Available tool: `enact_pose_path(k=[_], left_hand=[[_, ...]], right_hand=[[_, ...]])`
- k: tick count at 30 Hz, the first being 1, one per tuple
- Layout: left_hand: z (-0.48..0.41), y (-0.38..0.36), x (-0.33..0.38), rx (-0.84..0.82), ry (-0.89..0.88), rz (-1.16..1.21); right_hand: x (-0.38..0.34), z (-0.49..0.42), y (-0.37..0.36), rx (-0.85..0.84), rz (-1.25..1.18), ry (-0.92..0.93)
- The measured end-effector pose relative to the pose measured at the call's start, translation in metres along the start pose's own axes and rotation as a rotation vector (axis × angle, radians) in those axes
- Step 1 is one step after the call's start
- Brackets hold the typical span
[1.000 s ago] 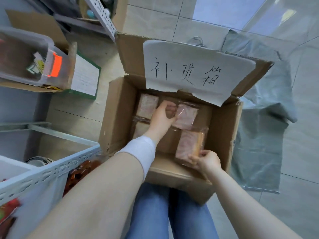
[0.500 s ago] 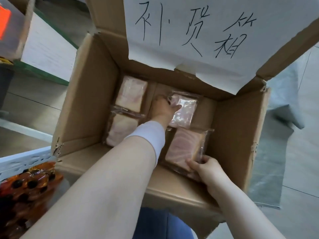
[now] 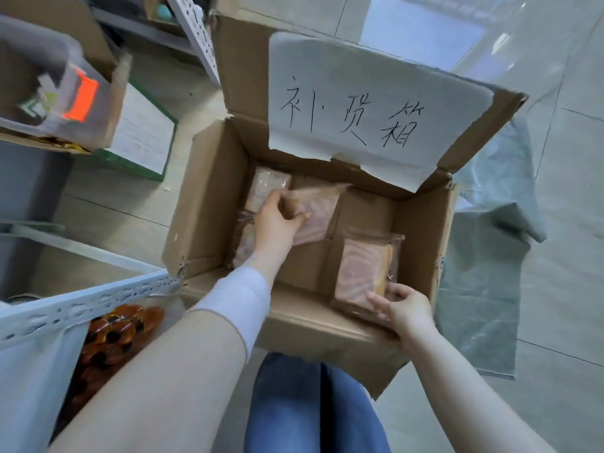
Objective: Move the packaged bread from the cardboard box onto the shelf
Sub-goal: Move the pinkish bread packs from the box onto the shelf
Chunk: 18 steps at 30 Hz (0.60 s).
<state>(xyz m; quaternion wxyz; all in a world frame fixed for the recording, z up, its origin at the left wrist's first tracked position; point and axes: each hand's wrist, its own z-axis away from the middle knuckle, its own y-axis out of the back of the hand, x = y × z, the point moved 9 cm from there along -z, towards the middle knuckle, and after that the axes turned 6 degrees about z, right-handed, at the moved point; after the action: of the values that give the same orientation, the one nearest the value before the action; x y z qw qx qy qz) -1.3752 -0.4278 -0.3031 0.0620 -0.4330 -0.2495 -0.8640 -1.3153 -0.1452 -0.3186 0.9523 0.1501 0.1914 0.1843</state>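
An open cardboard box stands on the floor in front of my knees, with a handwritten paper sheet on its raised flap. My left hand is shut on a clear-wrapped bread pack, tilted and lifted off the box floor. My right hand grips the lower edge of a second bread pack near the box's right wall. Two more packs lie at the left: one at the back, one partly hidden under my left wrist. The white perforated shelf rail runs at lower left.
Glossy brown packaged goods fill the shelf below the rail. A clear plastic bin with an orange label sits at upper left beside a green-edged board with paper. Grey cloth lies on the tiled floor right of the box.
My left hand has closed on the middle bread pack and lifted it, tilting it leftward. My right hand has kept its hold on the right pack. The camera has pulled back from the box.
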Motion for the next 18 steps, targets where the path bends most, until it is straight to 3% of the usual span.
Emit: enact_pose_path(k=[7, 18], left_hand=[[0.146, 0.159, 0.048, 0.313, -0.067, 0.260], [0.493, 0.410, 0.097, 0.755, -0.321, 0.416]], right_hand=[[-0.042, 0.120, 0.022, 0.017, 0.052, 0.251], [-0.031, 0.429, -0.028, -0.447, 0.207, 0.703]])
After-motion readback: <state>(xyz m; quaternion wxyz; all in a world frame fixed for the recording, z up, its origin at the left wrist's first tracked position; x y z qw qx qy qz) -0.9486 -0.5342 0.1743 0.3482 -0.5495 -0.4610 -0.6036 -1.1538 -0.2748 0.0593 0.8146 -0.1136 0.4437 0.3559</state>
